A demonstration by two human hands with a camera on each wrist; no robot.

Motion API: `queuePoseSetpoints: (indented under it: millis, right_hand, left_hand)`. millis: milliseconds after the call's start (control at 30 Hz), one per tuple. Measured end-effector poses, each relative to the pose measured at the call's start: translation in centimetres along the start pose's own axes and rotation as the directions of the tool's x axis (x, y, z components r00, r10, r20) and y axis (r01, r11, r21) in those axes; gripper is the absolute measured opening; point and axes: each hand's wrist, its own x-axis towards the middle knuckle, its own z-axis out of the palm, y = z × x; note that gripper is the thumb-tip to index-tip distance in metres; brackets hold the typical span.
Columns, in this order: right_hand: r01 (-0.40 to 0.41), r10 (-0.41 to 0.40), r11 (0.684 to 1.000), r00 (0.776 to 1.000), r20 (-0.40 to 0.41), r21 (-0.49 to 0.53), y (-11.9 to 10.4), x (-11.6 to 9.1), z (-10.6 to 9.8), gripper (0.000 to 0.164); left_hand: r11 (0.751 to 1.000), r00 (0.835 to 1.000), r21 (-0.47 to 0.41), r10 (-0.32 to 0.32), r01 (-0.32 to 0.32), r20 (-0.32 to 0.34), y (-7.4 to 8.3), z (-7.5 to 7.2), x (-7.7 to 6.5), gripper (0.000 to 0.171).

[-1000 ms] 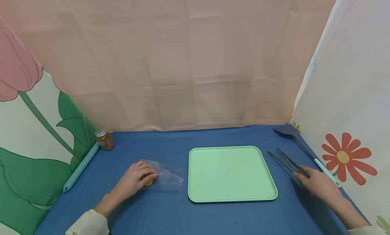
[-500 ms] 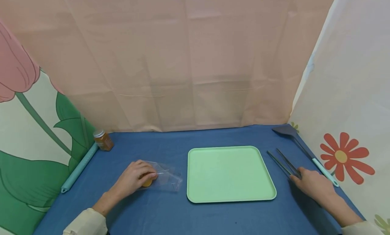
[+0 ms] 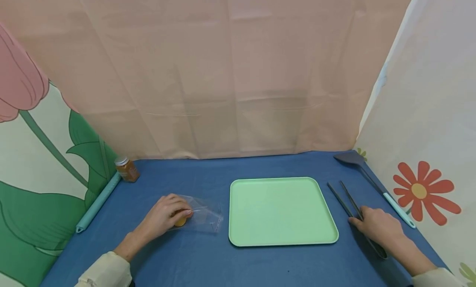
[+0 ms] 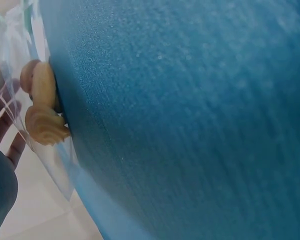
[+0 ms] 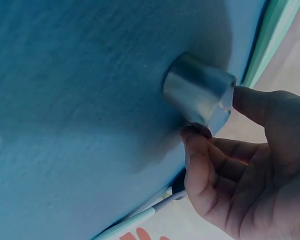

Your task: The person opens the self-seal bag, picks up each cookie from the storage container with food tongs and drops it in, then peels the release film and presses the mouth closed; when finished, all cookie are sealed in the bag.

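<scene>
My left hand (image 3: 167, 212) holds a clear plastic bag (image 3: 204, 217) on the blue cloth, left of the tray. Through the film, the left wrist view shows golden swirled cookies (image 4: 44, 125), one against another; in the head view a yellow edge of one peeks out under my thumb. At the right, my right hand (image 3: 381, 225) grips dark metal tongs (image 3: 343, 202) around their middle, thumb on one arm and fingers on the other. Their two tips point away and stand apart, while the rounded rear end sticks out under the palm. The right wrist view shows that shiny end (image 5: 200, 92) close up.
A light green tray (image 3: 282, 212) lies between my hands. Beyond the right hand, a spatula (image 3: 372, 183) with a mint handle lies along the right wall. At the back left stand a spice jar (image 3: 127, 169) and a teal roll (image 3: 98, 204).
My right hand has shifted slightly left along the tongs, and their rear end has swung toward me into sight. The left hand and the bag stay in place.
</scene>
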Motion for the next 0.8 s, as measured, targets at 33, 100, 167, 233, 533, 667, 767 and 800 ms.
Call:
queuePoseSetpoints:
  millis: [33, 100, 167, 233, 533, 667, 767, 800]
  right_hand:
    - [-0.005, 0.005, 1.0, 1.0, 0.003, 0.0, -0.1, 0.0, -0.1, 0.045]
    - [-0.005, 0.005, 1.0, 1.0, 0.007, -0.006, -0.3, 0.1, -0.5, 0.05]
    - [0.013, -0.013, 1.0, 1.0, -0.006, -0.016, -0.7, 0.1, -1.2, 0.057]
    - [0.046, -0.047, 0.999, 0.998, -0.042, -0.011, -1.5, 0.0, -2.1, 0.059]
    - [0.425, -0.397, 0.832, 0.905, -0.151, 0.356, -10.5, -1.0, -3.8, 0.055]
    - [0.519, -0.527, 0.696, 0.839, -0.14, 0.496, -14.6, -0.3, -2.7, 0.055]
    - [0.524, -0.565, 0.642, 0.817, -0.118, 0.56, -17.3, 0.2, -1.5, 0.054]
    - [0.523, -0.573, 0.63, 0.812, -0.112, 0.573, -18.1, 0.4, -1.1, 0.053]
  left_hand:
    - [1.0, 1.0, -0.001, -0.003, 0.003, 0.002, 0.0, 0.0, 0.0, 0.009]
    - [1.0, 1.0, -0.006, -0.009, 0.009, 0.004, 0.0, 0.0, -0.1, 0.009]
    - [1.0, 1.0, -0.008, -0.013, 0.013, 0.006, 0.0, 0.0, -0.2, 0.008]
    - [1.0, 1.0, -0.014, -0.012, 0.012, 0.006, 0.0, 0.1, -0.2, 0.008]
    - [1.0, 1.0, 0.0, -0.015, 0.015, -0.002, -0.2, 0.2, -0.2, 0.008]
    - [1.0, 1.0, -0.001, -0.008, 0.008, 0.007, -0.1, 0.0, 0.0, 0.007]
    - [1.0, 1.0, -0.001, 0.003, -0.003, 0.01, 0.0, -0.1, 0.1, 0.007]
    - [1.0, 1.0, -0.003, 0.005, -0.005, 0.011, 0.0, -0.2, 0.1, 0.007]
